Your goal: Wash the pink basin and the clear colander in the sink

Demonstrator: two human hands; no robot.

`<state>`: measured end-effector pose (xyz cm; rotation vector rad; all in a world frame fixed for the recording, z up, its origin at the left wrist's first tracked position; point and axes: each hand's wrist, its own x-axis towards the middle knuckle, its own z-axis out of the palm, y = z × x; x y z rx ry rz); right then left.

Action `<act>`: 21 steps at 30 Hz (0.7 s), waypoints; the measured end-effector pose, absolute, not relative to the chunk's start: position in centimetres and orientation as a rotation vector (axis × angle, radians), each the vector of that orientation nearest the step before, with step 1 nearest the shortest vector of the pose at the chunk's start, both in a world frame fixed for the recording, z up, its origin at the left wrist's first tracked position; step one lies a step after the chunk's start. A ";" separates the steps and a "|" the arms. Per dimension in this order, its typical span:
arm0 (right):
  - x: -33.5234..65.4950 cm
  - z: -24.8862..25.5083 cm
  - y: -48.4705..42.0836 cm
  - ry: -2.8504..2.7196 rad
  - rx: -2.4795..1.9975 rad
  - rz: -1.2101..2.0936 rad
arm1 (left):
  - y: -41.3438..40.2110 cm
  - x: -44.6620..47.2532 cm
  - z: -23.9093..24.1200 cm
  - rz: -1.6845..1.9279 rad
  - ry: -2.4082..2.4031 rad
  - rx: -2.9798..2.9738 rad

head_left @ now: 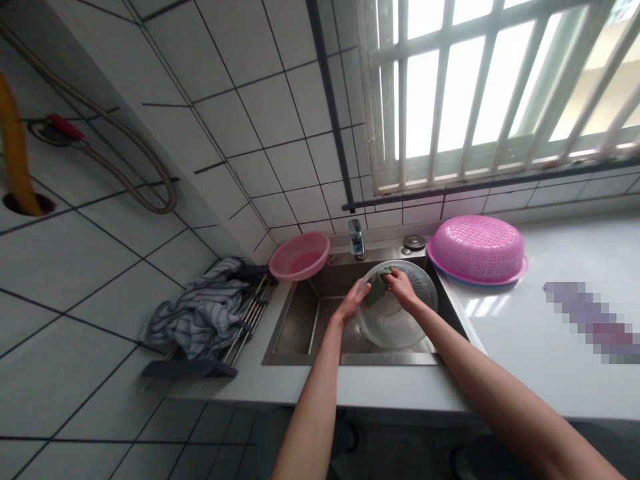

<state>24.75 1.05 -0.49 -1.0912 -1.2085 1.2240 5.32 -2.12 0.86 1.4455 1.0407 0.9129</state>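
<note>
A round, see-through basin [407,323] with a ribbed surface is held tilted over the steel sink [295,330]. My left hand [352,301] grips its rim on the left side, thumb on the inner side and fingers partly hidden behind. Pinched in my right hand [401,288] is a green scouring pad [377,291], which lies against the inside of the basin near the left hand's thumb. Behind the basin stands the faucet [356,237].
A pink basin [300,257] sits at the sink's back left corner. To the right, an upturned pink basket [477,248] rests on the counter [530,307]. A striped cloth [200,310] lies over a metal rack [250,320] at left. A drain strainer [414,243] is behind the sink.
</note>
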 end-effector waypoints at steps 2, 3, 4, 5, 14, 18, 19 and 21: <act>25.2 -0.7 1.5 -1.125 -1.135 1.149 | -2.1 5.4 0.8 0.899 1.043 1.440; 25.1 -0.9 1.4 -1.166 -1.114 1.147 | -2.1 5.4 0.7 0.898 1.035 1.453; 24.7 -1.1 1.1 -1.256 -1.069 1.179 | -2.1 5.3 0.7 0.901 1.026 1.473; 24.2 -1.3 0.7 -1.376 -1.011 1.239 | -2.1 5.2 0.6 0.904 1.019 1.495; 23.9 -1.3 0.5 -1.407 -1.012 1.238 | -1.9 5.1 0.6 0.918 1.030 1.509; 25.6 -1.6 2.1 -1.055 -1.239 0.996 | -2.2 5.5 1.1 0.908 1.009 1.443; 25.6 -1.7 2.1 -1.045 -1.254 0.968 | -2.2 5.6 1.2 0.899 0.997 1.427; 25.2 -1.9 1.7 -1.148 -1.230 0.990 | -2.3 5.6 1.1 0.879 0.984 1.412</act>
